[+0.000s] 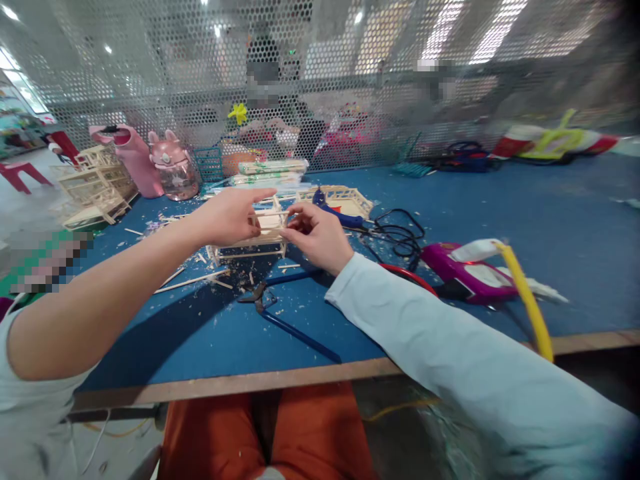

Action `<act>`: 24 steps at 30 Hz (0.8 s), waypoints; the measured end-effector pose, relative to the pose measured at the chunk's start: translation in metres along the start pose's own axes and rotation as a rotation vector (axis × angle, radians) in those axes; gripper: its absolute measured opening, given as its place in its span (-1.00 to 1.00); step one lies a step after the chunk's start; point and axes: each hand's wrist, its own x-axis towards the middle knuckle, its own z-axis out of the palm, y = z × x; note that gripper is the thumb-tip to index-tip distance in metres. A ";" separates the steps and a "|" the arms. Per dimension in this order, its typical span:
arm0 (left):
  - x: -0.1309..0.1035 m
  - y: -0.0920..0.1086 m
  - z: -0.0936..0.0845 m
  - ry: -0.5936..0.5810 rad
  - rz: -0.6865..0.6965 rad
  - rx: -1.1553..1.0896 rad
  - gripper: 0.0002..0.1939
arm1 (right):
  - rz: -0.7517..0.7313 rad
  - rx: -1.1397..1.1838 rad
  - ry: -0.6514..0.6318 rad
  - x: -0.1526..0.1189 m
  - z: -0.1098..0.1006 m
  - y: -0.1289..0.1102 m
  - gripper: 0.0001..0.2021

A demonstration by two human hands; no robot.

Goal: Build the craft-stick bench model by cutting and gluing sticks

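Observation:
A small model built of thin wooden sticks [270,221] rests on the blue tabletop in front of me. My left hand [227,217] grips its left side, the index finger stretched out above and the other fingers curled at the frame. At the model's right end, my right hand [321,237] pinches a corner with thumb and fingertips. My fingers hide parts of the frame. Just nearer to me lie blue-handled pliers [300,333], jaws pointing left. A blue glue gun [337,212] lies behind my right hand, near another stick-built piece [356,199].
Loose sticks [193,280] and scraps litter the blue table [210,360]. A finished-looking stick model [95,187], a pink bottle [136,160] and a clear pink bottle [173,170] stand left. A purple device [470,273] and black cable [400,233] lie right. Perforated metal mesh [340,80] closes the back.

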 end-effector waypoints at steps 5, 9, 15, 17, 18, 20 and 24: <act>-0.002 0.002 0.002 0.020 -0.002 0.018 -0.28 | -0.036 -0.013 -0.074 0.003 -0.003 -0.001 -0.68; -0.001 0.001 0.002 0.030 -0.016 0.020 -0.30 | -0.083 -0.123 -0.119 0.007 -0.003 -0.004 -0.76; -0.007 -0.005 -0.002 -0.026 -0.012 0.028 -0.20 | -0.003 -0.012 -0.227 0.015 -0.002 0.000 -0.82; -0.011 -0.008 0.000 0.025 -0.010 0.049 -0.20 | 0.020 0.024 -0.249 0.017 -0.003 0.000 -0.81; -0.012 -0.009 0.002 0.045 -0.011 0.051 -0.19 | 0.026 0.034 -0.255 0.017 -0.003 0.000 -0.81; -0.013 -0.009 0.005 0.069 -0.016 0.041 -0.18 | 0.029 0.032 -0.262 0.017 -0.004 -0.001 -0.80; -0.011 -0.007 0.008 0.087 -0.023 0.039 -0.22 | 0.014 -0.011 -0.260 0.016 -0.004 -0.002 -0.81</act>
